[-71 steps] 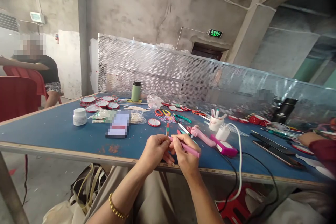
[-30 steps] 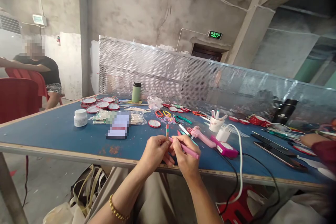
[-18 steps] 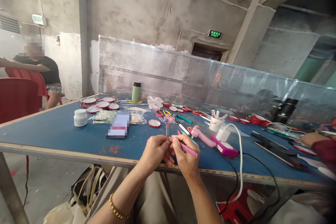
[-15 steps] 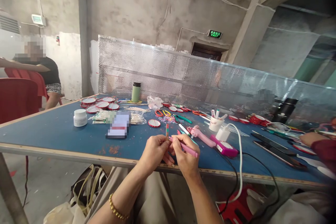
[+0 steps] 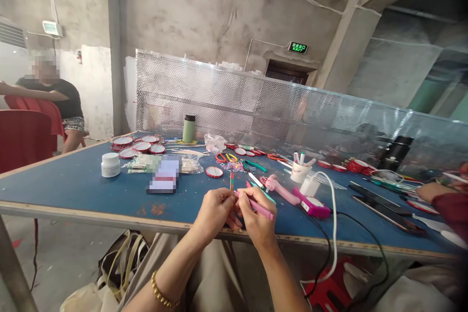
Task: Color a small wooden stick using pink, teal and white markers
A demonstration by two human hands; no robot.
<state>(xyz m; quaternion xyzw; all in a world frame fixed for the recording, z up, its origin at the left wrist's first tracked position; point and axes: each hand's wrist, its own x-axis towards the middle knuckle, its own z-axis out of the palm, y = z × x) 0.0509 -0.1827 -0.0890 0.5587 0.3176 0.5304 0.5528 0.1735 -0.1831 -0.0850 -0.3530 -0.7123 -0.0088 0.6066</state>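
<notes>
My left hand (image 5: 218, 208) pinches a small upright stick (image 5: 231, 183) with green and reddish-brown bands, near the table's front edge. In my right hand (image 5: 259, 213) is a pink pen (image 5: 260, 208), its tip end close to the stick; whether they touch is hard to tell. Just beyond my hands lies a round red-rimmed disc (image 5: 214, 172). A pile of small colorful bands (image 5: 234, 166) sits behind it. To the right are a white marker (image 5: 255, 180) and a pink handheld device (image 5: 281, 190).
On the left stand a white jar (image 5: 110, 165) and a phone (image 5: 164, 175). A green bottle (image 5: 189, 129) is at the back. A pen cup (image 5: 300, 171), purple box (image 5: 312, 204), cables and phones lie right, near another person's hand (image 5: 431, 192).
The view has shifted very slightly. My hands keep almost the same pose, with the stick and the pen still held.
</notes>
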